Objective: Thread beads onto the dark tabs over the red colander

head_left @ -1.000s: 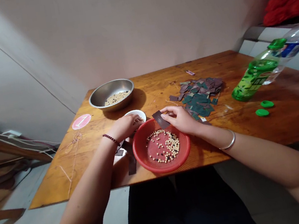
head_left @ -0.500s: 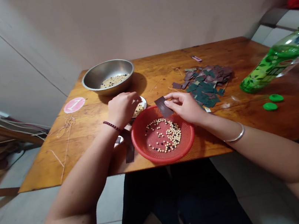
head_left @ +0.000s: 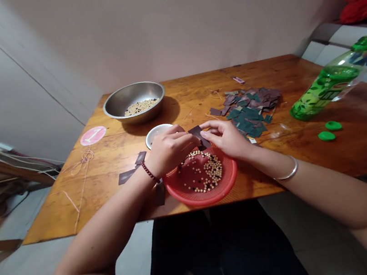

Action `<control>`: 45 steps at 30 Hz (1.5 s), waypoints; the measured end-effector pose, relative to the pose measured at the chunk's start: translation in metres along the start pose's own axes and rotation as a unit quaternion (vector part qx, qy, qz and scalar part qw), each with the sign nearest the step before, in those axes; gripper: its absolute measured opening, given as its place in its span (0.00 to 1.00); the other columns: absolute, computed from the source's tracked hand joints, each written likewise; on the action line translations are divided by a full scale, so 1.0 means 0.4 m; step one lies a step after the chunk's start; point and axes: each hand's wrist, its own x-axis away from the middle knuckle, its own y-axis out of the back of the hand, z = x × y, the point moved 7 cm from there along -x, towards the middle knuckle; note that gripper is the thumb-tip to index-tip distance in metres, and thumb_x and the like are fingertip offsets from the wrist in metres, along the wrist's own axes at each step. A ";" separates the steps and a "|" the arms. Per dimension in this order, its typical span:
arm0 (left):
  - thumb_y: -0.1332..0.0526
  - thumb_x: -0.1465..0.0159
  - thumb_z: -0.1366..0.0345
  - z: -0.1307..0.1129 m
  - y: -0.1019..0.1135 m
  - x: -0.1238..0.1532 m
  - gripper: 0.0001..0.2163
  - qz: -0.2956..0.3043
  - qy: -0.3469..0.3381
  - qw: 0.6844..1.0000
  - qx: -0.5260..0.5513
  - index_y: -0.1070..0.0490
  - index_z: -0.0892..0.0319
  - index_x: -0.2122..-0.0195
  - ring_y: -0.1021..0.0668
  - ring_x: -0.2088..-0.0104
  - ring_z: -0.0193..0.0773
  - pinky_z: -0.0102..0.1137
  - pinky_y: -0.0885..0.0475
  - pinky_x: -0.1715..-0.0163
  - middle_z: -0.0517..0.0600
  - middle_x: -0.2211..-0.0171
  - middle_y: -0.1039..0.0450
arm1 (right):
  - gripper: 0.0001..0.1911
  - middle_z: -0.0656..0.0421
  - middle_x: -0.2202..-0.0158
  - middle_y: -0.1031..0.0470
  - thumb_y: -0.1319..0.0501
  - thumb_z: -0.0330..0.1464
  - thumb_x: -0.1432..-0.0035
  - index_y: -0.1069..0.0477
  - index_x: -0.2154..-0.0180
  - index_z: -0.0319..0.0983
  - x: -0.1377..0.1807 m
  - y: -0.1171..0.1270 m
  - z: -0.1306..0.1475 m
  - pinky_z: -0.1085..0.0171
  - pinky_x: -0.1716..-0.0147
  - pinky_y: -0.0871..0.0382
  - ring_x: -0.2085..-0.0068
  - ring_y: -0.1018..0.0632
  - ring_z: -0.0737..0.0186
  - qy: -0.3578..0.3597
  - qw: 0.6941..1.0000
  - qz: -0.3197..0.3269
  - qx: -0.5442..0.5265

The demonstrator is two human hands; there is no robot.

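Observation:
A dark brown rectangular piece point(head_left: 198, 131), thin and flat, is pinched between the thumb and fingers of my right hand point(head_left: 228, 138) above the far rim of a red mesh basket point(head_left: 204, 199). My left hand point(head_left: 173, 145) reaches in from the left, its bent fingers drawn together at the piece's left edge. Whatever its fingertips hold, if anything, is hidden. Cream and black beads point(head_left: 213, 170) lie in the basket, mostly toward its right side. Just behind my left hand sits a small white bowl point(head_left: 154, 133), partly covered by that hand.
A steel bowl point(head_left: 114, 113) with more beads stands at the back left. Dark brown and green pieces point(head_left: 252, 111) are heaped at the right, beside a leaning green bottle point(head_left: 324, 89) and two green caps point(head_left: 326, 136). Loose thread point(head_left: 86, 163) and a pink disc point(head_left: 92, 135) lie left.
My left hand has moved right, from over the small white bowl to the brown piece in my right hand. More of the white bowl and some brown pieces on the left now show.

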 end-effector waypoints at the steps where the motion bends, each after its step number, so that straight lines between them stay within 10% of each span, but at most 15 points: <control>1: 0.42 0.37 0.62 0.000 0.001 0.000 0.06 -0.004 -0.001 1.000 -0.003 0.26 0.53 0.65 0.29 0.67 0.32 0.27 0.35 0.67 0.46 0.72 0.26 | 0.14 0.53 0.64 0.21 0.40 0.35 0.45 0.28 0.59 0.34 0.000 0.000 0.001 0.62 0.63 0.26 0.66 0.21 0.62 0.000 1.000 -0.002 0.000; 19: 0.45 0.35 0.67 -0.019 0.000 0.004 0.14 0.020 -0.034 0.997 -0.065 0.31 0.50 0.49 0.26 0.58 0.34 0.28 0.31 0.62 0.46 0.62 0.23 | 0.13 0.55 0.64 0.21 0.36 0.37 0.50 0.27 0.63 0.36 -0.006 -0.003 -0.027 0.60 0.58 0.30 0.63 0.22 0.61 -0.083 0.990 0.002 -0.113; 45: 0.42 0.38 0.63 0.009 -0.008 0.003 0.10 0.006 0.119 0.993 -0.016 0.38 0.60 0.58 0.25 0.64 0.37 0.31 0.32 0.65 0.51 0.64 0.27 | 0.17 0.54 0.69 0.21 0.38 0.38 0.46 0.27 0.58 0.34 0.005 -0.015 -0.014 0.63 0.68 0.27 0.70 0.22 0.62 -0.034 0.999 0.025 -0.018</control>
